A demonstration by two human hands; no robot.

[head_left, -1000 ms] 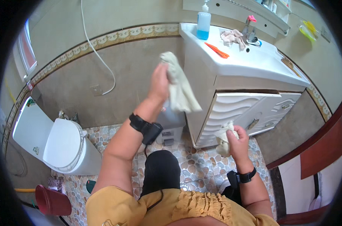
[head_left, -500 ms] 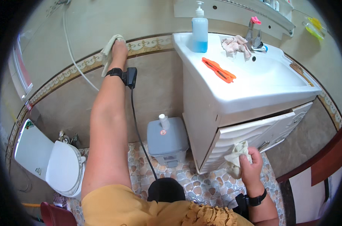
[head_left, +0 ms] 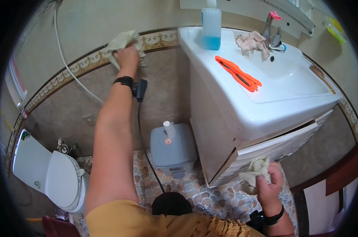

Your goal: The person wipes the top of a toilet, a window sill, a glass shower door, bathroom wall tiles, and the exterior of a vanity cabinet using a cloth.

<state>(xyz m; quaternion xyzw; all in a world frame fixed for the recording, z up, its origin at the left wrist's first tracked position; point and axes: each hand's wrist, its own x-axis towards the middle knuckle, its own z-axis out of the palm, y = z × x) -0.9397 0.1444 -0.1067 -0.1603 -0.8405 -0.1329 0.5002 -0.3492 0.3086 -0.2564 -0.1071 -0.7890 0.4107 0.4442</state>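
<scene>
Stretched out ahead, my left hand (head_left: 128,58) holds a pale, crumpled cloth (head_left: 125,38) against the tiled wall. The cloth spreads over the patterned border strip (head_left: 159,40), and my fingers are partly hidden behind the back of the hand. A black strap with a small box (head_left: 139,90) sits on my left wrist, with a cable running down from it. Low on the right, my right hand (head_left: 270,183) pinches a second off-white cloth (head_left: 253,173) between thumb and curled fingers. That cloth hangs in front of the vanity cabinet door (head_left: 273,148).
The white washbasin (head_left: 234,104) carries a blue-liquid bottle (head_left: 211,29), an orange strap-like item (head_left: 238,74), a pink cloth (head_left: 252,42) and a brush (head_left: 321,77). A grey bin (head_left: 173,150) stands beside the cabinet. At left are a toilet (head_left: 64,181) and a white hose (head_left: 62,51).
My left hand has shifted slightly right and down along the border, and its cloth now spreads wider. My right hand has moved a little to the right with its cloth. The view has tilted slightly.
</scene>
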